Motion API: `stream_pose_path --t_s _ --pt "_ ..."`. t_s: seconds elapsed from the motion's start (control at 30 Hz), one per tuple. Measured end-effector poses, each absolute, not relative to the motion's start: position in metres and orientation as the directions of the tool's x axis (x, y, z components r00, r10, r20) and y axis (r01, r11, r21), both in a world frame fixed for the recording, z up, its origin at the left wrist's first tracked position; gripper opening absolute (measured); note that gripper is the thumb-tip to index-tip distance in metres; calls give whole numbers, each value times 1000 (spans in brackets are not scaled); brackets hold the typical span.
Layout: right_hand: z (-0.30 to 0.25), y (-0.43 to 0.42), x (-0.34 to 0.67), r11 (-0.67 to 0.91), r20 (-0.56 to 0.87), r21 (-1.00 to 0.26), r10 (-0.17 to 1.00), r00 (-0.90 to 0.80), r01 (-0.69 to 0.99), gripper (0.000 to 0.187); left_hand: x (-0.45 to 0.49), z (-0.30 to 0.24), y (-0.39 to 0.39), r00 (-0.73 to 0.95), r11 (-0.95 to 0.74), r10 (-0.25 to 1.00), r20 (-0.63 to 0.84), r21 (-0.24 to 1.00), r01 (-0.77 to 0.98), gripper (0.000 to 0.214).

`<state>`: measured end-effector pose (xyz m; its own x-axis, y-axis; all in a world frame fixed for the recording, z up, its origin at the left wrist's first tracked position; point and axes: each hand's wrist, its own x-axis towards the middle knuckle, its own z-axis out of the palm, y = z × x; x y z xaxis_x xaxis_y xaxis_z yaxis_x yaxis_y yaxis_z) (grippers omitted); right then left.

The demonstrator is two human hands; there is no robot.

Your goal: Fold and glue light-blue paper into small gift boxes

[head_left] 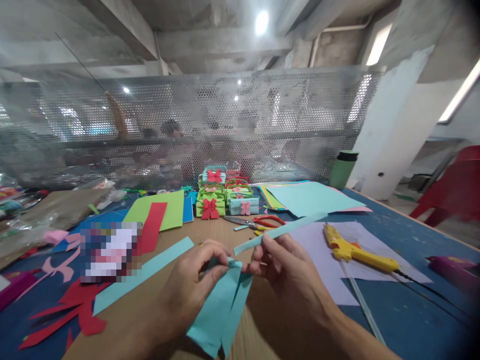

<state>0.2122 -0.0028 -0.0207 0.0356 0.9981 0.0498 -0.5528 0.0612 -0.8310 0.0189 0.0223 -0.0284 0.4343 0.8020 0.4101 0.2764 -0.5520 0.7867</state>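
Observation:
My left hand (pixel 204 272) pinches the upper edge of a folded light-blue paper piece (pixel 217 312), which hangs below my fingers with a slit between its layers. My right hand (pixel 283 262) is closed on a narrow light-blue paper strip (pixel 296 226), held between thumb and fingers and slanting up to the right. Its lower fingertips also touch the right corner of the folded piece. Left of my left hand, a wider light-blue strip (pixel 144 274) lies flat on the brown board (pixel 210 235).
Behind my hands are scissors (pixel 268 220) and several small paper baskets with bows (pixel 210 207). A yellow glue gun (pixel 360 254) rests on lilac paper (pixel 315 240) at right. Red paper scraps (pixel 84 305) lie left. A green bottle (pixel 343 170) stands near the mesh screen (pixel 225 125).

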Motion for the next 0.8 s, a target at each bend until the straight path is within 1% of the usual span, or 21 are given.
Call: stream_pose_path --t_s 0.17,0.3,0.43,0.57,0.7,0.73,0.8 --pt "-24 -6 210 83 81 -867 996 25 -491 33 16 -24 19 456 -542 808 373 773 330 11" --pt "-28 -7 210 107 114 -899 993 9 -426 30 15 -18 16 473 -483 824 311 822 302 11" --pt "-27 -7 210 115 113 -916 993 28 -385 29 16 -14 13 462 -423 848 262 858 290 10" --pt "-26 -7 209 128 123 -921 992 39 -368 30 15 -16 12 463 -436 847 262 840 322 11" --pt "-25 -7 211 145 139 -927 989 44 -347 28 14 -17 14 485 -491 818 309 814 311 11" --pt "-25 -7 212 158 149 -933 987 54 -324 29 13 -17 15 489 -501 812 318 809 306 11" --pt "-23 -6 216 217 200 -950 975 93 -226 29 13 -17 15 495 -517 803 332 801 302 12"
